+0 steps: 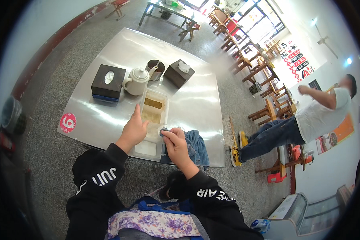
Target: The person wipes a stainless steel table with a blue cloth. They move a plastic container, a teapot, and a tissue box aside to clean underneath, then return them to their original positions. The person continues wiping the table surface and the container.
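Note:
My right hand (177,145) pinches a bit of blue cloth at the near right corner of a clear plastic condiment box (167,112). The box has several compartments; one holds brown powder, another a paler powder, and the nearest something white. My left hand (134,129) is at the box's left side, its fingers extended and seemingly without anything in them. A crumpled blue cloth (196,147) lies right of my right hand on the metal tabletop (195,102). Beyond the box stand a white teapot (137,82) and a metal pot (155,70) with a handle sticking out.
Dark tissue boxes stand left (109,82) and right (179,73) of the teapot. A person (318,115) in a light shirt is to the right, near wooden tables and stools (270,109). A glass-topped freezer (300,210) is at lower right, another metal table (168,12) at the back.

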A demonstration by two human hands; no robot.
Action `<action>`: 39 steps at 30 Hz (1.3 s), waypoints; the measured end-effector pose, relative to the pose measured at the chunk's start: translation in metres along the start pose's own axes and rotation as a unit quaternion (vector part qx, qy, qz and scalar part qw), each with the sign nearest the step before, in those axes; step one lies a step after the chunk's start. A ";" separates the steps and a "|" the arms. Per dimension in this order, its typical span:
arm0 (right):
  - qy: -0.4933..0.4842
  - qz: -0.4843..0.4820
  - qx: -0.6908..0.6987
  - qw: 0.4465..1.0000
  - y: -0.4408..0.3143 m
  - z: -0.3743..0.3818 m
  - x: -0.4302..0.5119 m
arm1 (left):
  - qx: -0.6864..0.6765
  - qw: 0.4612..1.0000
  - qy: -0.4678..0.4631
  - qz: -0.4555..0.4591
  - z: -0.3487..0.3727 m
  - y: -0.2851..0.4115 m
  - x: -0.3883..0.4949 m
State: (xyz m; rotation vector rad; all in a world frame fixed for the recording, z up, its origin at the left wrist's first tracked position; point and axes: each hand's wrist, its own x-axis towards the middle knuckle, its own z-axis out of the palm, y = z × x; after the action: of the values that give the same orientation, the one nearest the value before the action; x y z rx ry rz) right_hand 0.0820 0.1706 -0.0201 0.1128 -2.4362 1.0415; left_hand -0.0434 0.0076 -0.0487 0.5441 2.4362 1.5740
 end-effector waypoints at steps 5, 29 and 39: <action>0.044 0.039 0.037 0.998 0.034 0.014 0.023 | 0.044 0.999 -0.021 0.014 -0.009 -0.002 -0.001; -0.063 0.012 0.103 0.993 0.020 0.004 -0.043 | -0.108 0.993 0.019 0.034 0.024 -0.057 0.031; -0.169 0.027 0.098 0.980 0.006 -0.017 -0.054 | -0.088 0.994 0.030 0.048 0.032 -0.057 0.029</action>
State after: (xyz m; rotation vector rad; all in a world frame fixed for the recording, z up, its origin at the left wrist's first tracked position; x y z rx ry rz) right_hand 0.1349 0.1804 -0.0388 0.3132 -2.6394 1.3845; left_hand -0.0706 0.0250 -0.1121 0.5972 2.3133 1.8480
